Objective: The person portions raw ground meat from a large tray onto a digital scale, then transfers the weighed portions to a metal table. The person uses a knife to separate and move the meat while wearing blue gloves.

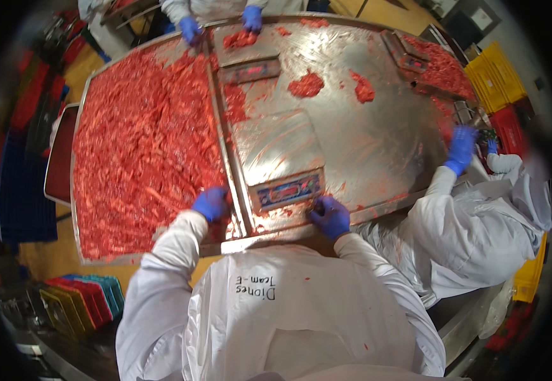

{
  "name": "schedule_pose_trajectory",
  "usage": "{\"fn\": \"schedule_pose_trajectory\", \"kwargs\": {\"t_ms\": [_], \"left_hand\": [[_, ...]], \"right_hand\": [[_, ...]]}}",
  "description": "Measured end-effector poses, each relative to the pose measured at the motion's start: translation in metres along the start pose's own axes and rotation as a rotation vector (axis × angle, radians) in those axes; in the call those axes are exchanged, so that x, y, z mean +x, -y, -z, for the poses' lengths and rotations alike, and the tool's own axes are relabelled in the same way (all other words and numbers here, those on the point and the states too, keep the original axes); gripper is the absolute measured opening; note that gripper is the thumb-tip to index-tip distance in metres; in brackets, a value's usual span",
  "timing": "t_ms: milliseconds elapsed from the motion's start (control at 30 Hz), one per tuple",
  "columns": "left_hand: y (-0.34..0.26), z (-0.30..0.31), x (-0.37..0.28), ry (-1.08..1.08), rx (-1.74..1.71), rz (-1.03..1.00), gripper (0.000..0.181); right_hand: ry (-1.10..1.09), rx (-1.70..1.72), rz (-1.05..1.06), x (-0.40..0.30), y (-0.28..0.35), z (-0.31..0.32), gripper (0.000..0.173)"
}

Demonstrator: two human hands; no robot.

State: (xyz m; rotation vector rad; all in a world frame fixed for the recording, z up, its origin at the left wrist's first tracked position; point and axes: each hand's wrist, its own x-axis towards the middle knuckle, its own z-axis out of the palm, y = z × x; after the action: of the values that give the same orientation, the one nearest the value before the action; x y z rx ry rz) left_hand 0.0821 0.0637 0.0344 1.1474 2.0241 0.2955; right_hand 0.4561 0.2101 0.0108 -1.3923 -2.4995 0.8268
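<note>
My left hand (210, 204), in a blue glove, is at the near right corner of a large heap of raw red meat pieces (147, 143). Its fingertips are against the meat beside the metal divider (226, 152), and their grip is hidden. Right of the divider stands a steel bench scale (278, 147) with a lit display panel (289, 190); its weighing plate bears only smears. At the scale's lower right corner is my right hand (332, 216), also blue-gloved, with fingers curled. A dark patch shows between those fingers, too unclear to name.
Across the steel table (371, 138), a co-worker's gloved hands (252, 20) are by meat on a second scale (249, 69). Another co-worker (461, 228) reaches in close on my right. Loose meat (307, 85) lies mid-table. Colored crates (83, 302) stand at lower left.
</note>
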Motion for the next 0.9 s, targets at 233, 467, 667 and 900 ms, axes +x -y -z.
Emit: {"fn": "schedule_pose_trajectory", "kwargs": {"t_ms": [233, 467, 667, 900], "left_hand": [[-0.1, 0.097, 0.004, 0.004, -0.127, -0.452, 0.023], [-0.184, 0.125, 0.012, 0.188, -0.542, -0.639, 0.013], [-0.058, 0.099, 0.079, -0.427, 0.166, -0.485, 0.05], [0.04, -0.032, 0.007, -0.193, 0.201, -0.303, 0.029]], "right_hand": [[-0.077, -0.039, 0.03, -0.002, -0.001, -0.005, 0.033], [-0.084, -0.119, 0.007, -0.001, 0.001, -0.006, 0.037], [-0.068, -0.113, -0.005, 0.003, 0.003, -0.005, 0.037], [-0.072, -0.107, -0.017, -0.001, 0.009, -0.005, 0.038]]}}
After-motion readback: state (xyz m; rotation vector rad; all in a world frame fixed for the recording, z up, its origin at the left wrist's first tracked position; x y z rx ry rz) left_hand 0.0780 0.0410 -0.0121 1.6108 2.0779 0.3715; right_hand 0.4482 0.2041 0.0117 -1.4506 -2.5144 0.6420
